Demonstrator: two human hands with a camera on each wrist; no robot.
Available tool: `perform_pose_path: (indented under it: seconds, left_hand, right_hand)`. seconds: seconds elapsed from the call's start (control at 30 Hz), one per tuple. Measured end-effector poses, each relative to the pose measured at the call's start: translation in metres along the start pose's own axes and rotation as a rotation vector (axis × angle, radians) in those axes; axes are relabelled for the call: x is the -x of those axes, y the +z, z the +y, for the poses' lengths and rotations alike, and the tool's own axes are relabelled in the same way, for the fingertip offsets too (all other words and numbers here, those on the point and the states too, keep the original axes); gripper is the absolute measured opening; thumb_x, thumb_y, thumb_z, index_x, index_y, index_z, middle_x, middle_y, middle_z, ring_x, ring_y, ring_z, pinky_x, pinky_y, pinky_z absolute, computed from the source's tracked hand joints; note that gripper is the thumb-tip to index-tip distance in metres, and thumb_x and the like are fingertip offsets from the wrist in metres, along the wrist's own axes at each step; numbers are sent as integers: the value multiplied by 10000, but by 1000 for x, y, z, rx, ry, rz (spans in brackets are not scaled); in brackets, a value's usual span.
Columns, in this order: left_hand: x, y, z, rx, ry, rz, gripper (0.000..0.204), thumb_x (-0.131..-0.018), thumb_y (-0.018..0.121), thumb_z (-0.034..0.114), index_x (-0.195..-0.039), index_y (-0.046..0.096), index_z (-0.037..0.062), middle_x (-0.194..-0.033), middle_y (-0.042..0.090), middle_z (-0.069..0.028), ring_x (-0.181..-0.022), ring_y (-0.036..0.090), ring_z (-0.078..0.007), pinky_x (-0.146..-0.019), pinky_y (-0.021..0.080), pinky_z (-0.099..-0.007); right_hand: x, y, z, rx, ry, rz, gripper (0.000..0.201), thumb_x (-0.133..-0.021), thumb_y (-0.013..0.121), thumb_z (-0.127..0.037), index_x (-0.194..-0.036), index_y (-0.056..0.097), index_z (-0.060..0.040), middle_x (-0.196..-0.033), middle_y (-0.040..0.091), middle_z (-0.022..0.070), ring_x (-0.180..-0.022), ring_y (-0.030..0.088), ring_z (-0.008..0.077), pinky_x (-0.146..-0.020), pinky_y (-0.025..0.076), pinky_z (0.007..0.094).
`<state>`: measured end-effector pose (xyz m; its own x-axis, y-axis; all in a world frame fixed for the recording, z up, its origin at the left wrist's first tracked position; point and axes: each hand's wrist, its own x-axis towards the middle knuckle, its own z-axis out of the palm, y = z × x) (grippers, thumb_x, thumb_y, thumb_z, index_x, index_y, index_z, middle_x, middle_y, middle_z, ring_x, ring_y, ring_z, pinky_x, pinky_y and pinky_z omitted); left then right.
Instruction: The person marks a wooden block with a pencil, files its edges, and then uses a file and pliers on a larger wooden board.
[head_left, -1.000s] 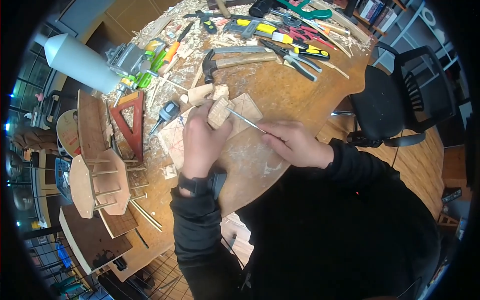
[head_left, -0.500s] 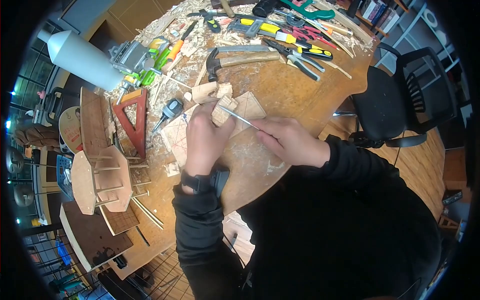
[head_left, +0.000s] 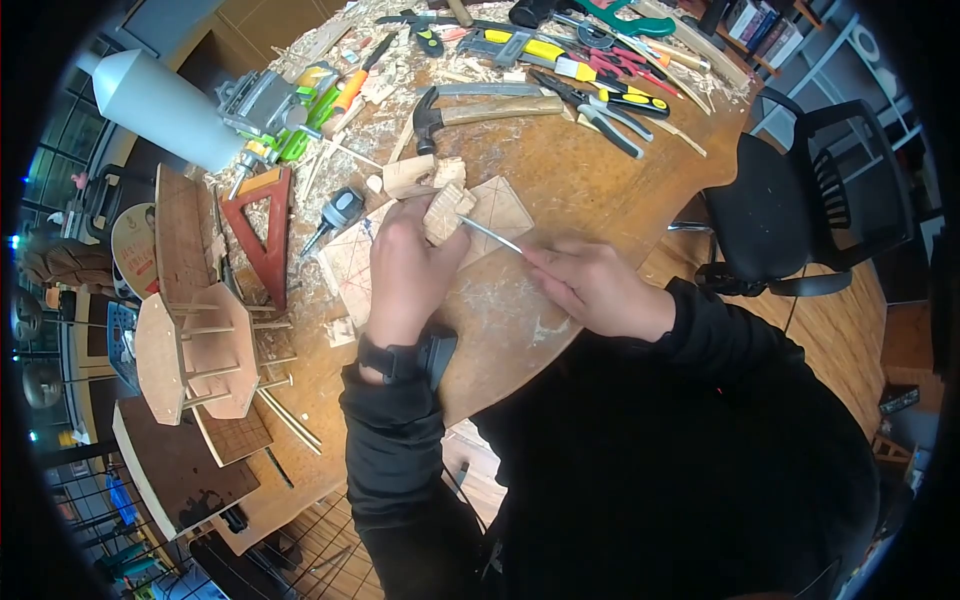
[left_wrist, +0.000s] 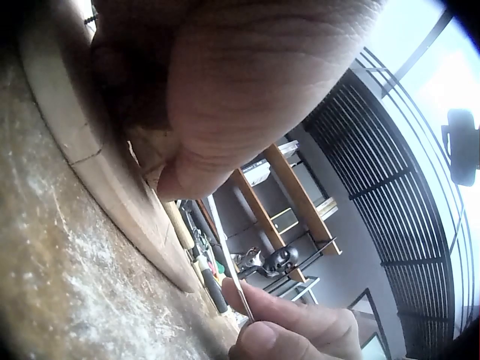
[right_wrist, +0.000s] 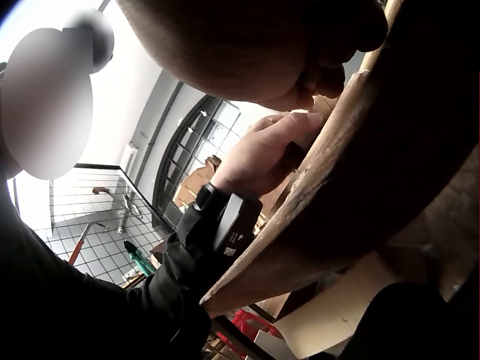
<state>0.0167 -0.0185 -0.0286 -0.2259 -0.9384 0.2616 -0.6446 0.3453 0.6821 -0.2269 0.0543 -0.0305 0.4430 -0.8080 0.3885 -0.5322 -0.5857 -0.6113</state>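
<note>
In the head view my left hand [head_left: 405,262] grips a small notched wooden block [head_left: 442,218] with its thumb near the block's lower edge. Under that hand lies a pale wooden board [head_left: 500,208] marked with pencil and red lines. My right hand [head_left: 595,285] pinches a thin metal file [head_left: 490,234] whose far end meets the block at its right side. From the left wrist, the file [left_wrist: 225,247] appears as a slim strip between thumb and finger of the right hand [left_wrist: 300,326]. The left hand [right_wrist: 259,154] also shows in the right wrist view.
Above the board lie a cut wood piece [head_left: 408,177] and a claw hammer [head_left: 490,112]. A screwdriver [head_left: 335,215] and a red triangle square [head_left: 262,240] lie left. Pliers [head_left: 595,108] and wood shavings cover the far side. An octagonal wooden model [head_left: 200,355] stands at left.
The file slid leftward across the block, then back right with my right hand. My left hand keeps its hold on the block.
</note>
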Motion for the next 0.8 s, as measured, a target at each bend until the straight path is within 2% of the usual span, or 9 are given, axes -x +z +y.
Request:
perform_pose_path:
  seconds: [0.1,0.17,0.2,0.47,0.57,0.8]
  left_hand:
    - [0,0,1,15,-12,-4,465,-844,799,213,-1237,705,-19,-1112,704,-276,-1060,679,-453,-917,547,-482]
    - [-1,0,1,20,-12,2,461,-845,798,212,-1236,706,-15,-1115,704,-277,-1063,679,-453,-918,547,-482]
    - [-1,0,0,11,-3,4,457,-845,796,212,-1233,708,-14,-1116,706,-279,-1064,679,-455,-919,547,-483]
    - [0,0,1,-5,18,29,449,-843,789,207,-1216,710,-30,-1100,712,-294,-1063,682,-459,-917,548,-487]
    - [0,0,1,1,-22,20,454,-844,789,205,-1215,705,-42,-1098,709,-301,-1064,680,-463,-914,549,-487]
    - [-1,-1,2,-7,9,10,474,-846,795,201,-1228,687,-57,-1092,706,-310,-1046,682,-473,-905,551,-490]
  right_hand:
    - [1,3,2,-39,-3,6,328,-960,678,-30,-1274,686,65,-991,697,221,-842,698,398,-757,559,430]
    - [2,5,1,-65,-7,49,365,-923,655,-12,-1286,673,24,-1091,702,208,-962,691,414,-843,572,457]
    - [0,5,1,-64,-9,49,365,-923,655,-12,-1286,673,24,-1091,702,208,-962,691,414,-843,572,457]
    - [-17,21,1,-52,6,68,337,-921,677,-21,-1255,677,24,-901,661,185,-811,668,386,-721,539,461]
    - [-20,22,0,-24,-25,75,332,-924,684,-29,-1251,673,28,-885,648,189,-812,667,389,-715,535,468]
    - [-16,17,0,37,-26,28,344,-940,694,-16,-1276,683,57,-946,687,215,-817,687,390,-729,556,433]
